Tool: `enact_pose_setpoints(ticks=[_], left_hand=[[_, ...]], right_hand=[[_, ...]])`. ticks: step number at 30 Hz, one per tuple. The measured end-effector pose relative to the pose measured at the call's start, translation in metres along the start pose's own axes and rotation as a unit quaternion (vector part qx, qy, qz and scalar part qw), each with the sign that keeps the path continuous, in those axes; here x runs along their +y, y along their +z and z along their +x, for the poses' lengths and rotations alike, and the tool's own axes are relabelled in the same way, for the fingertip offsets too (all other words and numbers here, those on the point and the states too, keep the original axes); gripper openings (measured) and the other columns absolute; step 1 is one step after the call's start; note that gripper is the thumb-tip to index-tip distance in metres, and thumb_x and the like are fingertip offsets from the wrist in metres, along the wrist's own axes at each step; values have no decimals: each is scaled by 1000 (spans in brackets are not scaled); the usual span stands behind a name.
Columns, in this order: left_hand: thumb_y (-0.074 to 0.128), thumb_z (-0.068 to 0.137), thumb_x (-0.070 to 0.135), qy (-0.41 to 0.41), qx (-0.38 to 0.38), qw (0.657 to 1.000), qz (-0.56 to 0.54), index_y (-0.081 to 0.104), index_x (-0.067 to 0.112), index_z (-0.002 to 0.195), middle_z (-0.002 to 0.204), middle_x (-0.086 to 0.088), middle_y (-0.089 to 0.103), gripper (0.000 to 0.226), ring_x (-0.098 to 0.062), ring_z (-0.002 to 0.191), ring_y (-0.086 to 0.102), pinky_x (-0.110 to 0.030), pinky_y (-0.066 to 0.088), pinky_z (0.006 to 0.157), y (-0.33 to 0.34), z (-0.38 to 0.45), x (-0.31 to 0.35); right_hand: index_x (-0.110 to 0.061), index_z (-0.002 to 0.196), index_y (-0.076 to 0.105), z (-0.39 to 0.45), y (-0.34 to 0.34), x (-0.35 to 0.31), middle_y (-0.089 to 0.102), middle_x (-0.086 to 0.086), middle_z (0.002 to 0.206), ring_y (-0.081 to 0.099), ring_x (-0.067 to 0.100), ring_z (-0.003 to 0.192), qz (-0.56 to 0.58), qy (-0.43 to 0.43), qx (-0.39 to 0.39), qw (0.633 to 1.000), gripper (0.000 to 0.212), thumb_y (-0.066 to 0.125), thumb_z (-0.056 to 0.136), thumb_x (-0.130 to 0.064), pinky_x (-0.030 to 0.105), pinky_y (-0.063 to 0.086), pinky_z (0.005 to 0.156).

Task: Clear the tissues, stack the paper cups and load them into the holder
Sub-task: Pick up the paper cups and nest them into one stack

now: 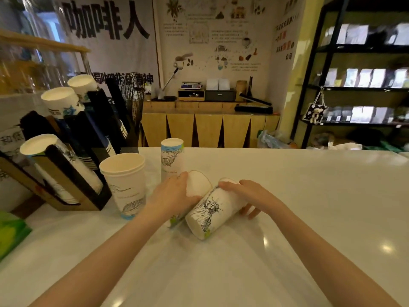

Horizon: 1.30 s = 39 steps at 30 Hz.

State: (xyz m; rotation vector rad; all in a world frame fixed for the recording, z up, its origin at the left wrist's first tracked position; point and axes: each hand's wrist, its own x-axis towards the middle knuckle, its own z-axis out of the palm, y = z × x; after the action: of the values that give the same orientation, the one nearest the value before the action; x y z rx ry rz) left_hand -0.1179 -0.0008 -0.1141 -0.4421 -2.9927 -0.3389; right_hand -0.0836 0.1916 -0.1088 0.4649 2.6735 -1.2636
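Two paper cups lie on their sides mid-counter, touching. The statue cup (pixel 212 212) points its base toward the camera, and the right hand (pixel 250 193) is clamped over its far end, fingers curled down the right side. The left hand (pixel 177 193) wraps the other cup (pixel 198 183), whose white open mouth faces up and away; a green-printed base peeks out below the wrist. Just left stands an upright cup stack (pixel 125 182), rims nested. Behind the hands, an inverted cup (pixel 172 159) stands upright on its mouth. Further left, the black holder (pixel 73 173) leans back with three columns of cups, bases outward. A green tissue pack (pixel 11 233) sits at the counter's (pixel 287 218) left edge.
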Motion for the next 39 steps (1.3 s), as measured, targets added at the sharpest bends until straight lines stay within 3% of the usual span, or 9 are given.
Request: enact_pose_setpoints(ticks=[7,13,17,19,23,27,32,35,39], left_hand=[[70,66,53,-32,-8,996,-79,19,17,139,142,-10,41,96,-29,126,43,-39,42,95,-20,-6,-1],[73,64,49,-29,41,960,-274,23,27,138,128,-6,54,92,-19,98,55,-28,49,71,-71,-11,-2],[77,63,35,12,122,917,-379,20,30,139,122,-3,52,95,-21,106,55,-41,52,87,-101,-16,-10],[78,64,29,31,185,902,-389,16,31,140,115,4,47,98,-17,106,51,-35,51,84,-113,-18,-17],[77,66,24,21,294,870,-396,5,34,142,118,8,39,105,-12,106,44,-28,42,82,-129,-20,-42],[78,66,24,13,341,864,-370,12,35,141,125,6,42,100,-12,108,44,-30,41,83,-128,-26,-66],[80,64,22,-8,348,873,-340,20,30,138,135,-5,43,96,-12,108,44,-23,42,77,-116,-29,-89],[79,64,20,-27,319,882,-346,14,30,140,141,-5,39,100,-18,116,45,-31,43,88,-103,-29,-99],[77,67,26,-53,270,894,-353,7,31,141,144,-4,38,102,-23,127,42,-40,41,98,-82,-29,-111]], right_hand=[[-12,101,62,8,16,20,68,11,101,68,27,83,139,-53,56,987,67,59,61,-65,34,57,55],[-13,91,65,16,26,30,71,10,95,67,28,87,237,-85,97,963,53,67,62,-57,46,55,81],[-8,98,63,18,30,24,70,13,97,67,24,82,328,-107,72,936,35,70,74,-33,36,58,68],[-6,105,61,20,31,18,68,12,101,66,23,86,356,-111,60,926,37,70,76,-29,32,57,67],[-9,109,61,27,32,-1,68,11,108,66,24,97,346,-151,62,924,48,75,70,-32,40,55,84],[-15,109,58,22,30,-32,66,8,110,64,20,98,305,-221,70,924,44,74,71,-30,32,54,77],[-16,122,50,7,19,-82,60,3,115,59,19,103,239,-324,75,912,55,73,74,-29,25,52,73],[-19,121,49,0,14,-109,59,1,117,58,18,104,204,-371,81,902,57,73,72,-32,29,54,79],[-19,124,47,-7,7,-143,57,-2,116,57,8,98,194,-418,86,884,59,73,72,-31,16,52,65]])
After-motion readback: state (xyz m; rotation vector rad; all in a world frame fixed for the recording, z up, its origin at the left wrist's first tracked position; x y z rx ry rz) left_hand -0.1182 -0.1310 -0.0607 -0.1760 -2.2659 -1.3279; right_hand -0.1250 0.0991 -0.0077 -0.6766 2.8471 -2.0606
